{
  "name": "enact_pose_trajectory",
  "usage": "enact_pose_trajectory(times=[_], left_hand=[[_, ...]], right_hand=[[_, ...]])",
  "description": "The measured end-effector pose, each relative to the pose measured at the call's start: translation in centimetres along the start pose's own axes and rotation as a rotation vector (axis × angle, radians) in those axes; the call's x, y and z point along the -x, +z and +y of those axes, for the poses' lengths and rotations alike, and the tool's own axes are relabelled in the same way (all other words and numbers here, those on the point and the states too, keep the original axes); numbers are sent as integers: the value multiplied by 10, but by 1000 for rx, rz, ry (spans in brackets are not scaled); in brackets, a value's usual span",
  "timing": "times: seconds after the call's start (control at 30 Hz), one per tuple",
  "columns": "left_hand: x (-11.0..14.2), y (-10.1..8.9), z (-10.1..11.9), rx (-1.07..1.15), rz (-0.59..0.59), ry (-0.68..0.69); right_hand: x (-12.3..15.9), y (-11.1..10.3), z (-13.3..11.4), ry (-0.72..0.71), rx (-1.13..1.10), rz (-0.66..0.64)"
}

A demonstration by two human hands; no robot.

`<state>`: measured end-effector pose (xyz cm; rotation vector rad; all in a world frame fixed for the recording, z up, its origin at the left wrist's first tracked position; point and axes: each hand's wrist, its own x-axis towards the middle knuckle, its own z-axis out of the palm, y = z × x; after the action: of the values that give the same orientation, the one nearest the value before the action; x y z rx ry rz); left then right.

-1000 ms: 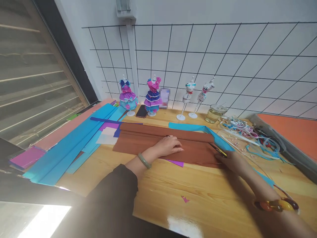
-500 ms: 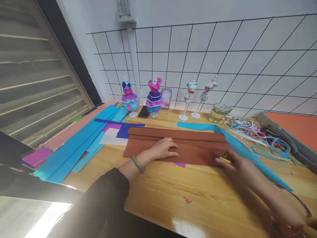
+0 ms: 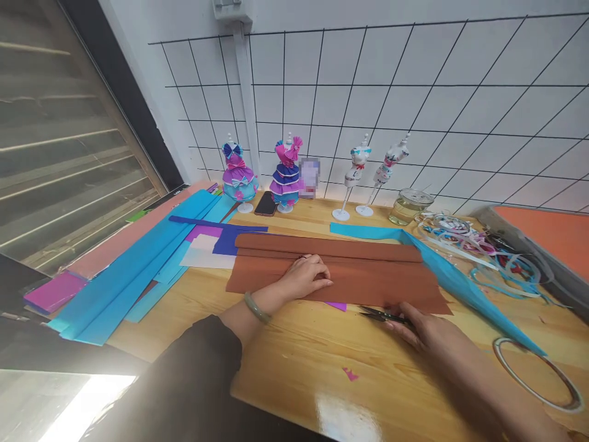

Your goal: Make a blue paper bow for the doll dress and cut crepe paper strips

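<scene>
A sheet of brown crepe paper (image 3: 368, 279), folded over along its far side, lies across the wooden table. My left hand (image 3: 307, 275), with a green bangle at the wrist, rests on the middle of the sheet, its thumb apart from the loosely bent fingers. At the sheet's near right corner, my right hand (image 3: 414, 325) is closed on small black thread snips (image 3: 380, 314). Their blades point left, low over the bare wood beside the paper's edge. Part of the snips is hidden by the fingers. A purple scrap (image 3: 338, 306) sticks out from under the brown sheet.
Blue crepe paper (image 3: 138, 270) lies at left, and a blue strip (image 3: 469, 288) at right. A roll of tape (image 3: 536, 374) lies near right. Doll mannequins (image 3: 359, 166), a phone (image 3: 265, 204), a glass jar (image 3: 411, 205) and tangled ribbons (image 3: 488, 252) are along the back.
My right hand has moved left and nearer to me, off the brown sheet's right part; the yellow item seen in it before no longer shows, and black snips do. My left hand stays put.
</scene>
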<state>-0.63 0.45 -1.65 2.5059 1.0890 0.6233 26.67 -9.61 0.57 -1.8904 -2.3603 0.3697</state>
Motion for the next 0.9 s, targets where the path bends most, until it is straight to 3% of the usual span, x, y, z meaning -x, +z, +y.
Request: enact_pose_trajectory(times=[0.4, 0.9], left_hand=[[-1, 1, -1, 3, 13, 2], [-1, 0, 0, 7, -6, 6]], right_hand=[[7, 0, 14, 72, 55, -6], [2, 2, 4, 37, 59, 42]])
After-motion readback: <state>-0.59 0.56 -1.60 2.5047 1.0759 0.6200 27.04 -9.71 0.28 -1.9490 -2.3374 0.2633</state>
